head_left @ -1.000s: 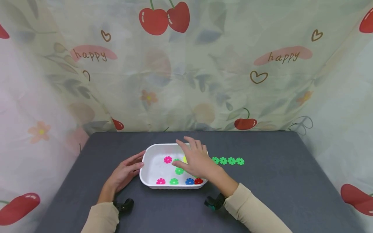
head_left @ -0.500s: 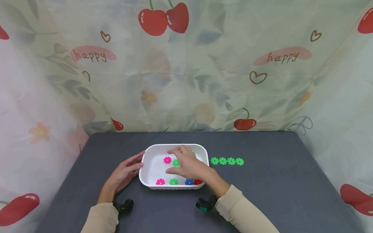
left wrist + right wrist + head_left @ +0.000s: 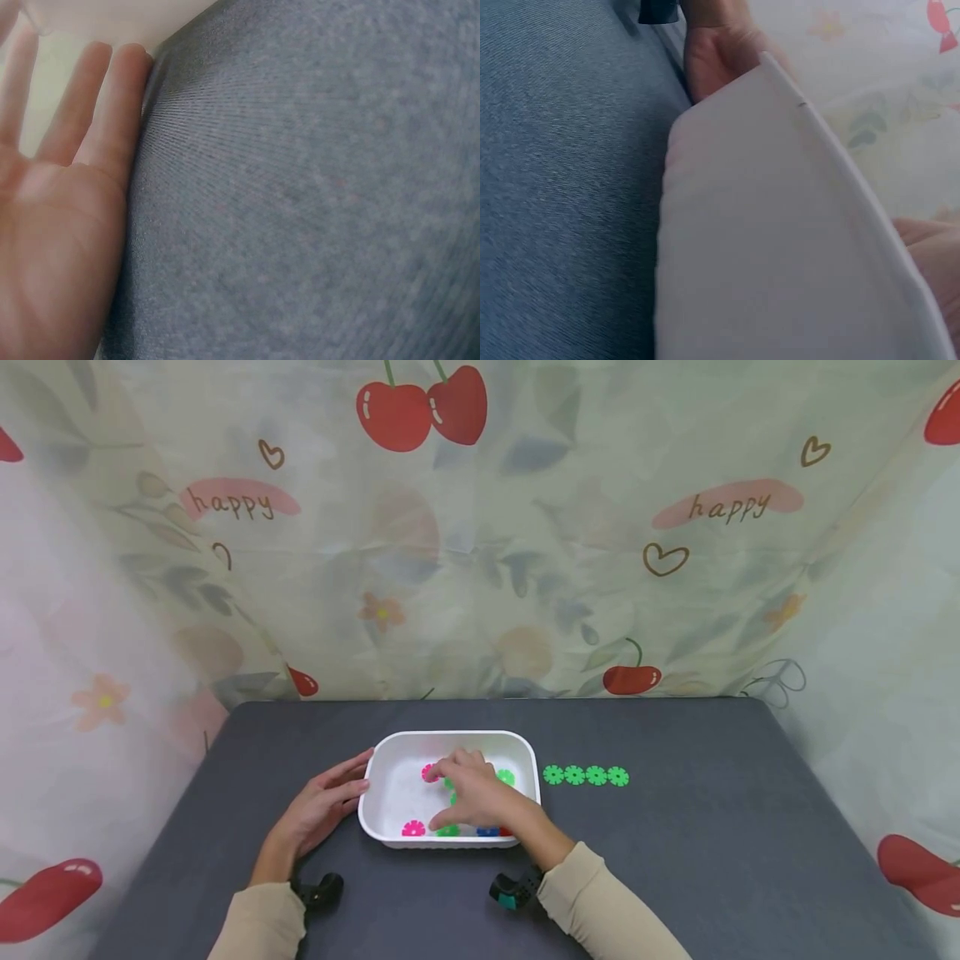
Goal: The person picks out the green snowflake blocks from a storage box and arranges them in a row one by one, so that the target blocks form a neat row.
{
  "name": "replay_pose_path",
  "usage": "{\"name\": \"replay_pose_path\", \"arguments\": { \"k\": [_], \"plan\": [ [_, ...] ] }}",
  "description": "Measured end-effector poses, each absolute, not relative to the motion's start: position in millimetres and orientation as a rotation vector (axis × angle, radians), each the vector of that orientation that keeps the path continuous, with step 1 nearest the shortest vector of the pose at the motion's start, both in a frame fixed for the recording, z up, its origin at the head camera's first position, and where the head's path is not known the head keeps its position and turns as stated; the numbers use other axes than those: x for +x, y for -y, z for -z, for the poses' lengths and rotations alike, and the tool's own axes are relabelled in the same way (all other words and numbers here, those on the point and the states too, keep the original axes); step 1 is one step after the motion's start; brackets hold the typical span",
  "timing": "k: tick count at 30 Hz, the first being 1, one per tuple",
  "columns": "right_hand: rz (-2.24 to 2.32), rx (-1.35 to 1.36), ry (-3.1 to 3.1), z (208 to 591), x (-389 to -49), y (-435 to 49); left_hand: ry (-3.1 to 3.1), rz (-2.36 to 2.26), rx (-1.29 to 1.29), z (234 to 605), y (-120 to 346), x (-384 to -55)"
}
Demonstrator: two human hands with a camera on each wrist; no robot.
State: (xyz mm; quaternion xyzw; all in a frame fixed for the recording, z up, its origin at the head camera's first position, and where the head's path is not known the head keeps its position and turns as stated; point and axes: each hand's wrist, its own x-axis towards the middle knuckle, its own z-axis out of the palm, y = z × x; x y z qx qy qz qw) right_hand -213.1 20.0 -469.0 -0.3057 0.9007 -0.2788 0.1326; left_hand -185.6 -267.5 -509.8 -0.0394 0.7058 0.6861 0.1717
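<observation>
Across the upper frame hangs a pale cherry-print cloth (image 3: pixel 465 577), behind a dark grey desk (image 3: pixel 697 860) where a white tray (image 3: pixel 442 734) of small coloured discs (image 3: pixel 408 829) sits below centre and a row of four green discs (image 3: pixel 591 775) lies just right of it. At the tray's left end the left hand (image 3: pixel 318 802) rests with fingers extended against it, while the right hand (image 3: pixel 476 793) is over the middle, thumb and forefinger spread, no disc visible between them. Bracing the tray and pinching one disc by opposite edges, clear of its neighbours, would likely give the cleanest lift.
</observation>
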Motion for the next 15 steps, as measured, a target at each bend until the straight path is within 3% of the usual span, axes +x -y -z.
{"name": "replay_pose_path", "arguments": {
  "k": [15],
  "plan": [
    [0.691, -0.875, -2.684, 475.8, -210.1, -21.7, -2.022, -1.931, -0.136, 508.3, 265.8, -185.0]
  ]
}}
